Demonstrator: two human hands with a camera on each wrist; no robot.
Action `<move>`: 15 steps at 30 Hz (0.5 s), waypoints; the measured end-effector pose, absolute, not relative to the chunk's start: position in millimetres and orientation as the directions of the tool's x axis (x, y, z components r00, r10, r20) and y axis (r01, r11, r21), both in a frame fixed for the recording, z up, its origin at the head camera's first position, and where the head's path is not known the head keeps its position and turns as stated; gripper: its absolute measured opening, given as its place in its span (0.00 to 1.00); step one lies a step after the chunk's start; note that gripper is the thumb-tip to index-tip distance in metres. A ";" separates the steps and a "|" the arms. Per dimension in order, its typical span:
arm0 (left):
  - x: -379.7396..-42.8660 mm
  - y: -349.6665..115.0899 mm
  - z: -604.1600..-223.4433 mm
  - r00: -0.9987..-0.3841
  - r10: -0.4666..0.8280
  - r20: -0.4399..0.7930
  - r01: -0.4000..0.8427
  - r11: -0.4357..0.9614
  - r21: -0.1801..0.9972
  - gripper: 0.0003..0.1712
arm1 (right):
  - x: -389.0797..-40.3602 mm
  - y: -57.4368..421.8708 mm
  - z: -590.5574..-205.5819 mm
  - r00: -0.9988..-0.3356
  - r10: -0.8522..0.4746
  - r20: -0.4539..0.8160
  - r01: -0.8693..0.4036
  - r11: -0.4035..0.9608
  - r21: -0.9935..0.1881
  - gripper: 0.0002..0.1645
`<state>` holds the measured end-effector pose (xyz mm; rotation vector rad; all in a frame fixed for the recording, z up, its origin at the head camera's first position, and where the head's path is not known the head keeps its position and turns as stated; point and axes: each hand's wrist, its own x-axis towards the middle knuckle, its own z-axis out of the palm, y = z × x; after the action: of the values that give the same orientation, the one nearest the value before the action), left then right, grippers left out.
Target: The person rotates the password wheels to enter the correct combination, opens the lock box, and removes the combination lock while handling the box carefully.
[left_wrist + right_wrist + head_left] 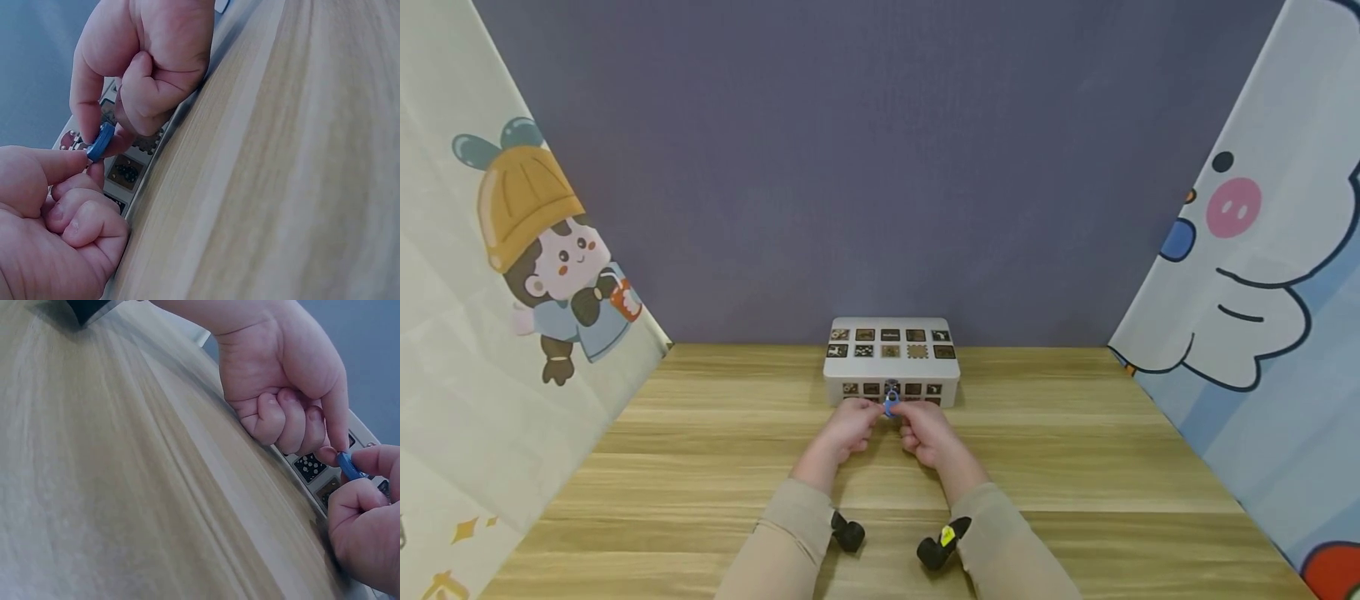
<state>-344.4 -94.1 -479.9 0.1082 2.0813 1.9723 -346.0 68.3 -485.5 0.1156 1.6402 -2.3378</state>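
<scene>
A white box (852, 367) with small dark printed pictures lies closed against the back wall. On its front is a metal clasp (892, 385), and at the clasp is a small blue padlock (891, 408). From the left side my left hand (853, 422) pinches the padlock between thumb and forefinger. My right hand (928, 430) pinches it from the right, its other fingers curled in. In the left wrist view the blue padlock body (101, 142) shows between the fingertips of both hands. Fingers partly cover the clasp and shackle there.
The wood-grain table (715, 467) runs up to a grey-purple back wall (880, 167). Cartoon-printed sheets (467, 333) flank it left and right. A black device (848, 533) sits at the left sleeve, and another black device (936, 550) at the right one.
</scene>
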 end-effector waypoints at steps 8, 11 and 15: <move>-342.5 -94.4 -479.5 -0.961 0.228 -0.155 -0.141 0.079 0.987 0.14 | -344.0 66.0 -485.5 -0.960 -0.176 -0.218 0.258 -0.251 -0.933 0.05; -342.2 -94.1 -478.5 -0.961 0.231 -0.153 -0.139 0.075 0.987 0.15 | -343.4 65.9 -484.6 -0.961 -0.172 -0.218 0.256 -0.244 -0.935 0.06; -343.6 -93.7 -478.6 -0.960 0.235 -0.150 -0.136 0.074 0.988 0.15 | -342.4 66.1 -483.3 -0.961 -0.167 -0.219 0.255 -0.241 -0.936 0.07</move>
<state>-343.6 -93.7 -478.6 0.0990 2.0842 1.9674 -342.4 66.1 -483.3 0.1064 1.7426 -2.2816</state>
